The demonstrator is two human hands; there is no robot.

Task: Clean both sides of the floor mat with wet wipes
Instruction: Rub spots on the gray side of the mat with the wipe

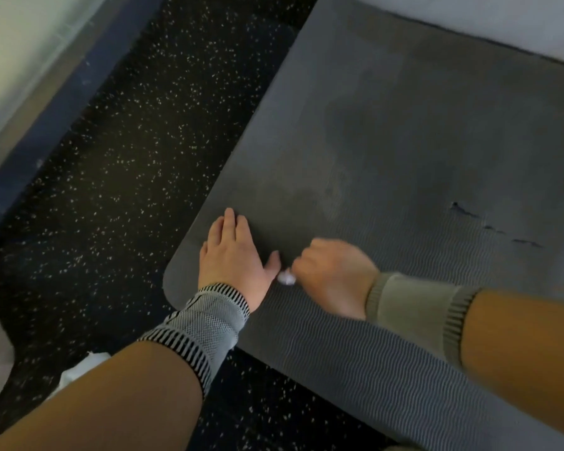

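A grey floor mat [404,141] with a fine wavy ribbing lies on the dark speckled floor. Parts of its surface look darker and damp. My left hand [233,255] rests flat on the mat near its rounded near-left corner, fingers together. Just to the right, my right hand [331,271] is closed on a small crumpled white wet wipe [286,277] pressed against the mat. The hand is slightly blurred. Only a bit of the wipe shows below the fist.
A few small tears [489,222] mark the mat at the right. A white wipe or packet [85,369] lies on the speckled floor [118,190] behind my left forearm. A dark baseboard and pale wall [30,76] run along the left.
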